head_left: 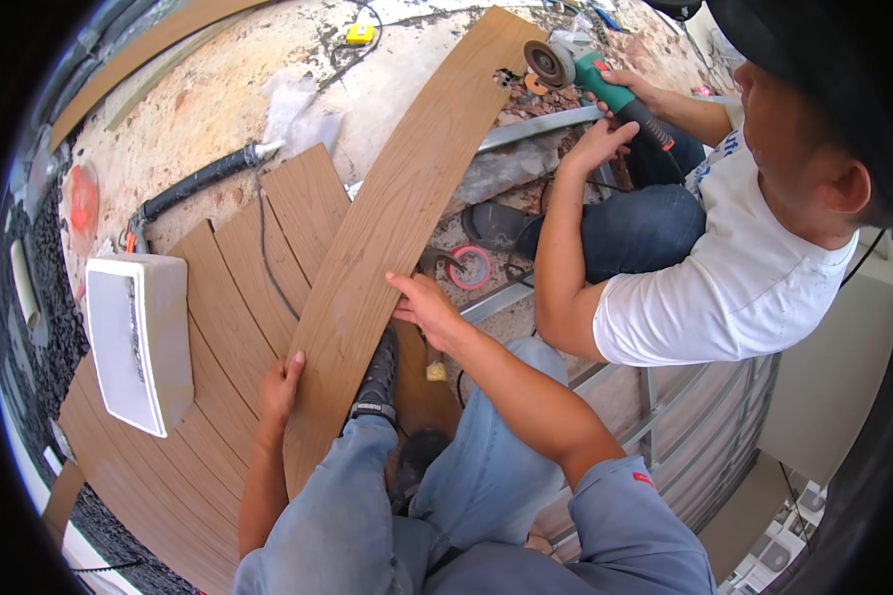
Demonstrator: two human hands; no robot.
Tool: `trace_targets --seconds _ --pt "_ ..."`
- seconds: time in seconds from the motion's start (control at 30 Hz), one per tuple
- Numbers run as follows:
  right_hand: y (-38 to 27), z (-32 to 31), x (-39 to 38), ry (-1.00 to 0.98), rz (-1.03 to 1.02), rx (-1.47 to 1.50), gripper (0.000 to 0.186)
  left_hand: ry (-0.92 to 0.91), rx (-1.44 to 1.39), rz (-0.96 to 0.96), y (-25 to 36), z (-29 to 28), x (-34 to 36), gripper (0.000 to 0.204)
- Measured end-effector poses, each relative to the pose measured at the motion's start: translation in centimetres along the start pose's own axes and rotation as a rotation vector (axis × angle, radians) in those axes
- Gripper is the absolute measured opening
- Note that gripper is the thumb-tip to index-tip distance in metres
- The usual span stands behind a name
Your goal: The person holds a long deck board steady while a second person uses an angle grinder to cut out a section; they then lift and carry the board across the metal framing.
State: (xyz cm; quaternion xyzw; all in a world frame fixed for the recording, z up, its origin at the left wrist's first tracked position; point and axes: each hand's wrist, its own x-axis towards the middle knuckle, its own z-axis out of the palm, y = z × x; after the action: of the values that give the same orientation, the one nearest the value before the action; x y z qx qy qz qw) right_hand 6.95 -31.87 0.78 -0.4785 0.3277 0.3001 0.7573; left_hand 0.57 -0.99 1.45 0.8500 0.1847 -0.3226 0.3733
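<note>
A long brown wood-grain deck board (407, 188) slants from my lap toward the far side. My left hand (282, 385) grips its left edge near me, thumb on top. Farther up, my right hand (429, 307) holds the right edge, with some fingers hidden beneath. At the board's far end is a small dark cut-out (506, 78). Close beside it, a co-worker's two hands hold a green angle grinder (605, 84), its brown disc near the board's edge. My shoe (377, 377) sits beside the board, partly covered by it.
Laid deck boards (233, 268) spread to the left, carrying a white box-like block (139, 337). A black pipe (198, 180) and a cable lie beyond. Pink tape (469, 267) and a hammer-like tool (435, 367) lie right of the board. Metal framing (655, 416) runs right, below the crouching co-worker.
</note>
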Motion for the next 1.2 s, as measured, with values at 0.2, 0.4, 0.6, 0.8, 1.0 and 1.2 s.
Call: trace_targets --seconds 0.2,0.4,0.6,0.8,1.0,1.2 --pt "-0.3 0.2 -0.4 0.003 -0.001 -0.026 0.057 0.015 -0.047 0.024 -0.2 0.3 0.0 0.072" --pt "-0.5 0.2 -0.6 -0.001 -0.006 -0.022 0.057 0.006 -0.037 0.026 -0.6 0.4 0.3 0.071" --pt "-0.7 0.4 -0.7 -0.006 -0.006 -0.023 0.057 0.013 -0.065 0.030 -0.9 0.4 0.3 0.071" --pt "-1.0 0.7 -1.0 -0.008 -0.007 -0.028 0.057 -0.004 -0.071 0.010 -1.1 0.3 0.4 0.071" --pt "-0.8 0.6 -0.9 0.006 -0.018 -0.022 0.053 0.002 -0.058 0.001 -0.5 0.3 0.2 0.071" --pt "-0.7 0.5 -0.9 -0.003 -0.028 -0.019 0.054 -0.020 -0.057 -0.007 0.0 0.1 0.0 0.070"
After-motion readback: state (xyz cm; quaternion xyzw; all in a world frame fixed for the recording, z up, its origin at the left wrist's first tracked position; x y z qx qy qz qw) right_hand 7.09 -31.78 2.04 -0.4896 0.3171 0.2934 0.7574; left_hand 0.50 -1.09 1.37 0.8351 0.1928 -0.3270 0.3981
